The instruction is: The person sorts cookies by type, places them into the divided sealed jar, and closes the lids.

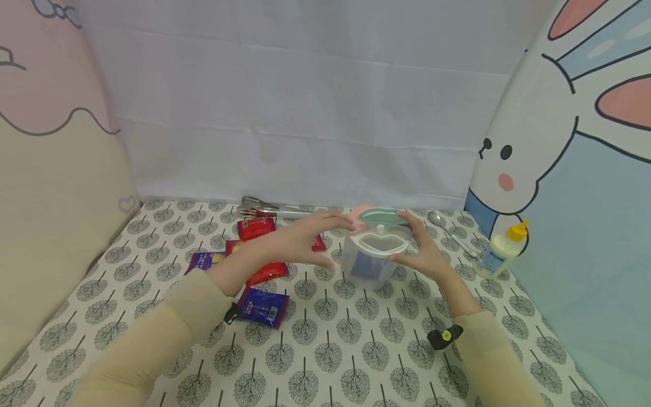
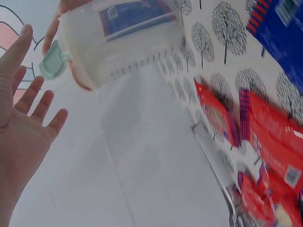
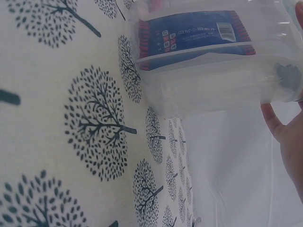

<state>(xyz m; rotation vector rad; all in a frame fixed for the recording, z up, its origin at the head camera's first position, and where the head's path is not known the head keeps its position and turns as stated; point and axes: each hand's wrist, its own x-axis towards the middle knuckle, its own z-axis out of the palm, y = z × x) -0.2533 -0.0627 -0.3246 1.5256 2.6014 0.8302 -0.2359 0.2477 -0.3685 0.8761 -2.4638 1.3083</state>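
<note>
A clear plastic storage container (image 1: 382, 271) stands upright on the cloth, its green flap (image 1: 382, 217) raised above a white-rimmed opening. Pink shows on the lid's back left. Through the wall I see a blue snack packet (image 3: 194, 38) inside. My right hand (image 1: 426, 253) grips the container's right side near the top, thumb at the front rim and fingers by the flap. On the other side, my left hand (image 1: 300, 237) holds nothing; its fingers and thumb are spread apart, the fingertips near the pink part of the lid.
Red snack packets (image 1: 267, 273) and blue ones (image 1: 261, 306) lie to the left, partly behind my left arm. Metal tongs (image 1: 259, 204) lie at the back edge. To the right are a spoon (image 1: 452, 234) and a yellow-capped squeeze bottle (image 1: 499, 251). Fabric walls enclose the table.
</note>
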